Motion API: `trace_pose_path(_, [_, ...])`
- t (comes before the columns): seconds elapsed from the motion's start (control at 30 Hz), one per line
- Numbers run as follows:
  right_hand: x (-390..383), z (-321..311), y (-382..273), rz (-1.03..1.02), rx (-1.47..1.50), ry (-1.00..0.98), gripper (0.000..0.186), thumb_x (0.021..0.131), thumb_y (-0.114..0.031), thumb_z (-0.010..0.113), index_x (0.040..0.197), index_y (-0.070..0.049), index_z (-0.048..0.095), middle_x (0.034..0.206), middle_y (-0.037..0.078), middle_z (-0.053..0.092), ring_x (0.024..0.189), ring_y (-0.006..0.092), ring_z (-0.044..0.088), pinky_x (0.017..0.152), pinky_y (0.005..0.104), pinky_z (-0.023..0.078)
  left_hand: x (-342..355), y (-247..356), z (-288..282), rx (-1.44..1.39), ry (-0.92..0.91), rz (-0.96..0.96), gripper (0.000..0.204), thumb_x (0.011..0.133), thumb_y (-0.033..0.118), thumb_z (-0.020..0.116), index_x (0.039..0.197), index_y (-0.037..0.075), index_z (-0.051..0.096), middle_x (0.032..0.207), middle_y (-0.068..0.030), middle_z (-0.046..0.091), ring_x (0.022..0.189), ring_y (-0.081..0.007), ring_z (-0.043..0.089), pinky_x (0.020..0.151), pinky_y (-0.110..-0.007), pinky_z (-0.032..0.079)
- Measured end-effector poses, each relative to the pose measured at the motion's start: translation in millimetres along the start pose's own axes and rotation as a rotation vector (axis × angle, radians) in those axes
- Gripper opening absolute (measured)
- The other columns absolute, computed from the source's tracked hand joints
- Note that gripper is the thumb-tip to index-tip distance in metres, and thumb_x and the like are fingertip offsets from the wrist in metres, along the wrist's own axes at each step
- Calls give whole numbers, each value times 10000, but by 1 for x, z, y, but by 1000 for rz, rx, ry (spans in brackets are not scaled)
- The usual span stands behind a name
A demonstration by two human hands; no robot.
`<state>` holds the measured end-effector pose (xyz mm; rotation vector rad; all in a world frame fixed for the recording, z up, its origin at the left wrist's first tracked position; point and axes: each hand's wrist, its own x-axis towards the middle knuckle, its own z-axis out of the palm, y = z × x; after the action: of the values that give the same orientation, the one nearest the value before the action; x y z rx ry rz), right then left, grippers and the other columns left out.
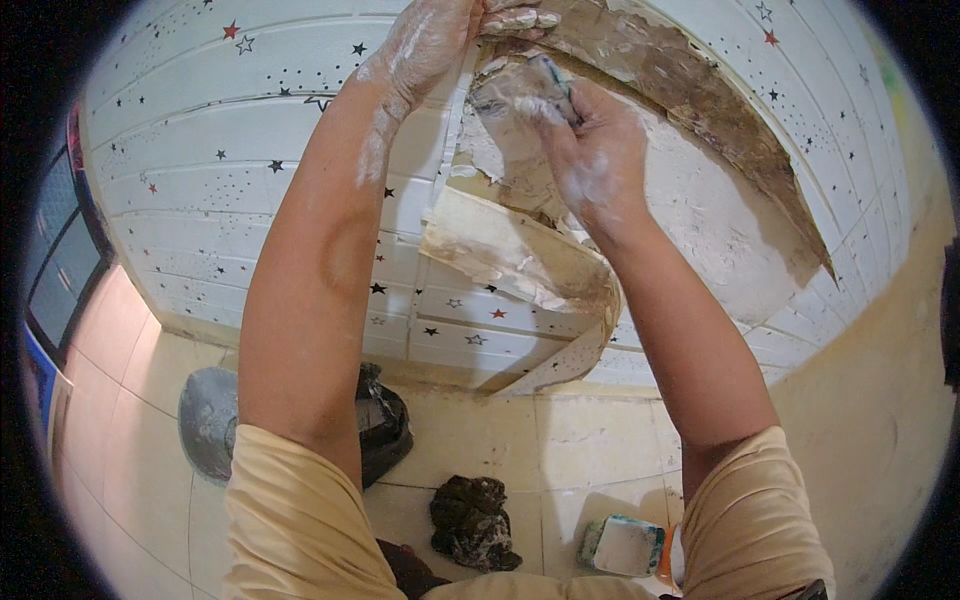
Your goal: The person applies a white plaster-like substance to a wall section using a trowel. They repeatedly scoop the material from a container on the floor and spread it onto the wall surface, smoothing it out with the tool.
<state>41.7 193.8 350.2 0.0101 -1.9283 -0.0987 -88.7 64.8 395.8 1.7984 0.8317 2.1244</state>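
A white wall covering (290, 130) printed with stars is torn open, baring patchy whitish plaster (690, 200). Its stained brown backing (690, 85) curls away along the upper right of the tear. My right hand (605, 160), dusted white, is closed round the dark green handle of a scraper (550, 85); the blade is blurred against the plaster. At the top, my left hand (430, 45), also whitened, has its fingers bent over the torn covering's edge, partly cut off by the frame. Below the scraper a loose flap (520, 250) hangs and curls outward.
On the tiled floor sit a grey basin (208, 425), a black plastic bag (385, 430) and a dark crumpled bundle (473, 522). A square tub of white paste (628, 546) stands near my right arm, beside an orange object (667, 568). A doorway (70, 230) lies far left.
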Motion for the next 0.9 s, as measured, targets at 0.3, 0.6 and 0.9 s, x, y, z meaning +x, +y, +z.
trace_pose_path(0.3, [2,-42,2,368,178,60,150,709,-167,654,787,-43,621,666,173,576,672,385,559,611,440,435,-4,-6,-2,-91,-24,-16,695,936,581,268,1319,13,387,1181,-151,553,1038,-219,550,953,-351,418])
trace_pose_path(0.6, [-10,5,38,165,35,98,198,745,-176,638,880,-31,629,722,149,604,676,307,543,618,402,440,-5,-24,-7,-105,-14,-7,813,917,626,234,1350,-58,309,1318,-187,441,1158,-241,481,1002,-364,366])
trace_pose_path(0.9, [-32,-86,29,470,394,12,146,795,-79,629,929,-51,679,730,92,629,590,164,497,581,272,412,-8,-11,-13,-72,27,-78,814,907,644,238,1387,-13,264,1358,-170,405,1176,-229,464,962,-355,395])
